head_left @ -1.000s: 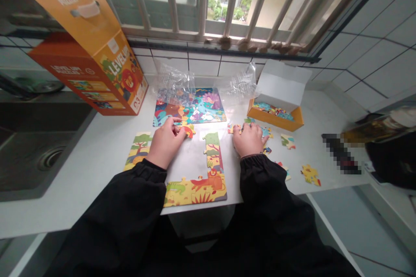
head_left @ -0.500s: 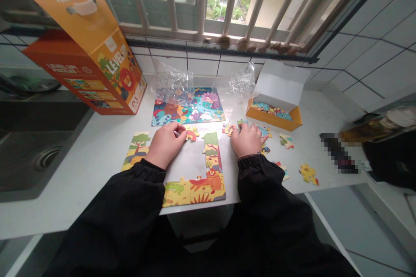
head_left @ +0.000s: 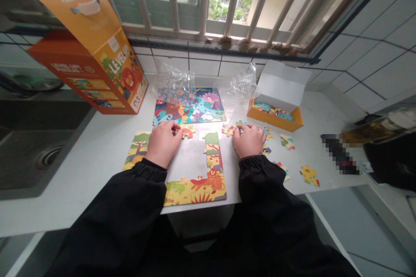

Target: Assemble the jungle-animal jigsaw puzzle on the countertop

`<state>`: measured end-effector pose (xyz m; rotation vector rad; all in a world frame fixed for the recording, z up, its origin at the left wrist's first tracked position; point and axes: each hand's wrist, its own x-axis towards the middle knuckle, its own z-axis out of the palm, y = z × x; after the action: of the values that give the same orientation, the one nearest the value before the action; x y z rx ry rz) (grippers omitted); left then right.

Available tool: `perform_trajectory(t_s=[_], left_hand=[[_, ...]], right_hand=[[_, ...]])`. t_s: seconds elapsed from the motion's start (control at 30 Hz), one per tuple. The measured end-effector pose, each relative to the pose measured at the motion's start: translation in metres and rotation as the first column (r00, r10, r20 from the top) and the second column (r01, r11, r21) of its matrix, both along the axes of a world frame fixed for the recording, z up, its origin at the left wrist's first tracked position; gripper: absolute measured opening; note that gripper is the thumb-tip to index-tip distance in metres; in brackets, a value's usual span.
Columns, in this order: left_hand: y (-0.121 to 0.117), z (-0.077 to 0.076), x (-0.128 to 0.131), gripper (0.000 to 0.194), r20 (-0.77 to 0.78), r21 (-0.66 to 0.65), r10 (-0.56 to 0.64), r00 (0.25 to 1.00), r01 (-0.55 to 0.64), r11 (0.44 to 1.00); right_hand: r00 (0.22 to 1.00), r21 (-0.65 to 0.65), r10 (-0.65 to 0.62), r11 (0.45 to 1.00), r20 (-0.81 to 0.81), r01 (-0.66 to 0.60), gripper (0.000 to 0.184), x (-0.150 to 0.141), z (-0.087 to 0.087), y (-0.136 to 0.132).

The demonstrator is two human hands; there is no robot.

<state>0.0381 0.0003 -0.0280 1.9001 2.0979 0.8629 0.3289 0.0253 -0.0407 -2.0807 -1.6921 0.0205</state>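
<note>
Part-built puzzle border (head_left: pixel 208 185) on the counter (head_left: pixel 87 169), nearest me. At its left side, my left hand (head_left: pixel 164 143) curls its fingers at a red piece (head_left: pixel 187 133) on the border's far side; I cannot tell whether they pinch it. Right of the border, my right hand (head_left: pixel 249 141) bends over loose pieces (head_left: pixel 228 130), its grip hidden. Beyond the border: a blue puzzle (head_left: pixel 201 110); farther right, a small open box (head_left: pixel 274 121).

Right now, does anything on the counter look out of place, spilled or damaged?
I see nothing spilled or damaged. Crumpled plastic wrap overlaps the blue puzzle, which looks untidy. One yellow piece lies apart from others, near the counter's front edge.
</note>
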Motion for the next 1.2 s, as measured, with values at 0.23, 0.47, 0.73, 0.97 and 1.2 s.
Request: perform_trajectory(t_s=[0.23, 0.47, 0.73, 0.97, 1.2], left_hand=[[0.0004, -0.0017, -0.0002, 0.01, -0.019, 0.01, -0.004, 1.0, 0.004, 1.0], [0.0007, -0.0031, 0.0006, 0.012, 0.003, -0.015, 0.013, 1.0, -0.013, 1.0], [-0.0008, 0.0007, 0.0028, 0.01, 0.016, -0.019, -0.007, 1.0, 0.007, 1.0], [-0.0001, -0.0011, 0.0033, 0.012, 0.029, -0.027, -0.029, 0.999, 0.03, 0.999], [-0.0004, -0.0004, 0.0048, 0.013, 0.02, -0.042, -0.051, 0.999, 0.051, 0.998]], right_hand=[[0.999, -0.093, -0.052, 0.994, 0.018, 0.053, 0.036, 0.0019, 0.0024, 0.0008], [0.997, -0.143, -0.035, 0.989, 0.075, 0.046, 0.047, 0.0006, 0.0023, 0.001], [0.992, -0.163, -0.056, 0.984, 0.116, 0.075, 0.052, -0.0009, 0.0038, -0.0014], [0.99, -0.156, -0.115, 0.98, 0.084, 0.127, 0.05, -0.002, 0.0038, -0.0008], [0.972, 0.013, -0.005, 1.0, -0.233, 0.008, 0.046, 0.0077, 0.0029, 0.0037]])
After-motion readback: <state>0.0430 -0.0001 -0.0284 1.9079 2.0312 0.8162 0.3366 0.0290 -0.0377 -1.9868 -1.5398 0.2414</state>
